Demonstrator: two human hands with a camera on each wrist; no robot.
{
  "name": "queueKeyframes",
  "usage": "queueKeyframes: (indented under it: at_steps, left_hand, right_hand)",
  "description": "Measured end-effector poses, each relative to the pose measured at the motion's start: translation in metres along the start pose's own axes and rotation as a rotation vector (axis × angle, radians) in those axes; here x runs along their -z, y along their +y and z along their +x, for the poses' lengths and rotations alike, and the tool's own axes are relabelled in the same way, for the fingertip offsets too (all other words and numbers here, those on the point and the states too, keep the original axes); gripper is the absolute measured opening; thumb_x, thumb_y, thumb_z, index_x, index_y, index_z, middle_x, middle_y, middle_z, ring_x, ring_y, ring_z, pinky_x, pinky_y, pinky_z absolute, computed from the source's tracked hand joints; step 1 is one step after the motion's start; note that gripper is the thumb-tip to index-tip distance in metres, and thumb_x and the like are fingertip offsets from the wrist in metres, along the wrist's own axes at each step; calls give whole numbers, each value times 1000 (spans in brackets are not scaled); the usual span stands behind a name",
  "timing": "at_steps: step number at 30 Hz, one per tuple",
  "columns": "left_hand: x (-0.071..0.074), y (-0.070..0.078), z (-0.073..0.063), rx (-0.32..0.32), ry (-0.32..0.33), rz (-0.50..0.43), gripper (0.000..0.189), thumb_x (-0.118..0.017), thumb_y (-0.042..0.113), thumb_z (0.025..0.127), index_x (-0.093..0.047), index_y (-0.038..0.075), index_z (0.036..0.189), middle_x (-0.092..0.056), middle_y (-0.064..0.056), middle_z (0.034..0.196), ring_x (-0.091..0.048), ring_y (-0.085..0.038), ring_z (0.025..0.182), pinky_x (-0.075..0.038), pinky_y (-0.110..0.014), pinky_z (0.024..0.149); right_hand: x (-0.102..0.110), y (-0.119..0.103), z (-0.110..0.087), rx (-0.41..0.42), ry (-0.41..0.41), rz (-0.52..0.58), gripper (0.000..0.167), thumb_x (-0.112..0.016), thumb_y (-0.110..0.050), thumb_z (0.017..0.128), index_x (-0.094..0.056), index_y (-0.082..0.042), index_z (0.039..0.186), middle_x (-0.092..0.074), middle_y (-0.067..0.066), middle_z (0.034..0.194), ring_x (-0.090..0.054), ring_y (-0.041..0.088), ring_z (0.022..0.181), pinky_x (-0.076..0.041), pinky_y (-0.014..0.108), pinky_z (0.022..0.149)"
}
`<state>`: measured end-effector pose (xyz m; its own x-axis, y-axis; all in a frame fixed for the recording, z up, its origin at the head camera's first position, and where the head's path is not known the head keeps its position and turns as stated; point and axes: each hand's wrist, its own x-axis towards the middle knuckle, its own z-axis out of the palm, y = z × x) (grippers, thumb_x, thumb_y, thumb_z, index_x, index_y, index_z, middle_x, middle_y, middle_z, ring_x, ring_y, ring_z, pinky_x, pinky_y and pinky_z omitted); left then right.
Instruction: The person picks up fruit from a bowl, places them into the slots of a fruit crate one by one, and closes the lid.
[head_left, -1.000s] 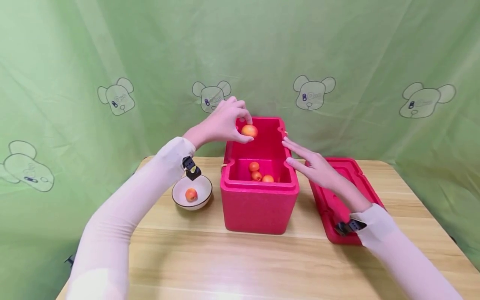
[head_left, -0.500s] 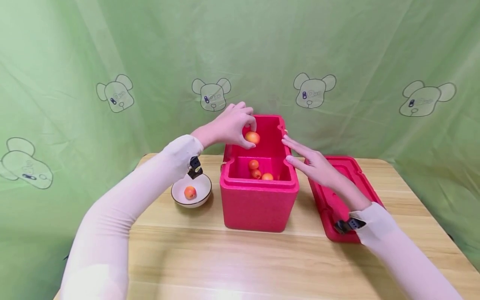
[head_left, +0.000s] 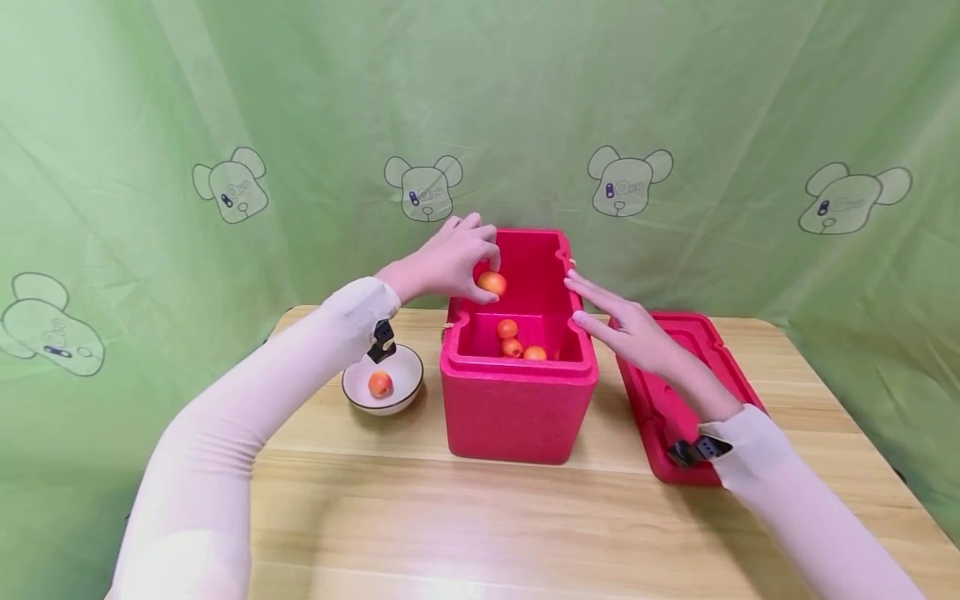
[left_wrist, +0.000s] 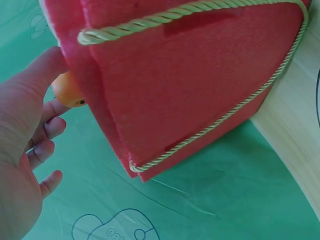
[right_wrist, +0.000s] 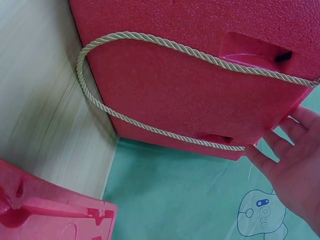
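Note:
A small orange-red fruit [head_left: 492,284] is pinched between the thumb and fingers of my left hand [head_left: 448,258], over the left rim of a red foam box [head_left: 517,417]. In the left wrist view the same fruit [left_wrist: 68,90] shows a dark spot and is partly hidden behind the box edge. Several similar fruits [head_left: 507,328] lie on the floor of the lidless box. Fingers straight, my right hand [head_left: 630,333] touches the box's right rim. The right wrist view shows those fingertips [right_wrist: 257,155] at the rim, near a rope handle [right_wrist: 165,44].
A white bowl [head_left: 405,367] with a dark rim stands left of the box, one fruit [head_left: 380,384] inside. On the right lies the red lid [head_left: 701,358], partly under my right forearm. The wooden table [head_left: 450,525] extends in front; a green printed curtain [head_left: 525,100] hangs behind.
My left hand has come down with its fruit, drifting right and then back left toward the box's left rim. The right hand keeps its place.

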<state>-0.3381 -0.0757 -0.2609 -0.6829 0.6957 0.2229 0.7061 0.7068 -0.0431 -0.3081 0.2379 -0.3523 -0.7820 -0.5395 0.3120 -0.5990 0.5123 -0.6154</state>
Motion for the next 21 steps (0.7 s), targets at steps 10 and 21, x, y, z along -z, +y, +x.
queueKeyframes:
  at_steps: [10,21]
  left_hand:
    - [-6,-2,-4,22,-25,-2,34,-81,43,81,-74,13,96,-58,-3,101,-43,-22,104,-34,-41,92]
    - [-9,-1,-6,33,-51,-3,37,-80,45,82,-75,14,103,-60,-5,105,-44,-21,106,-35,-41,93]
  right_hand:
    - [4,-4,0,-8,-27,-123,63,-56,-37,103,-32,-28,160,-23,-6,170,-29,27,154,-52,57,99]
    - [4,-6,-1,22,-29,-259,63,-53,-41,104,-29,-30,161,-23,-4,170,-30,29,154,-47,60,106]
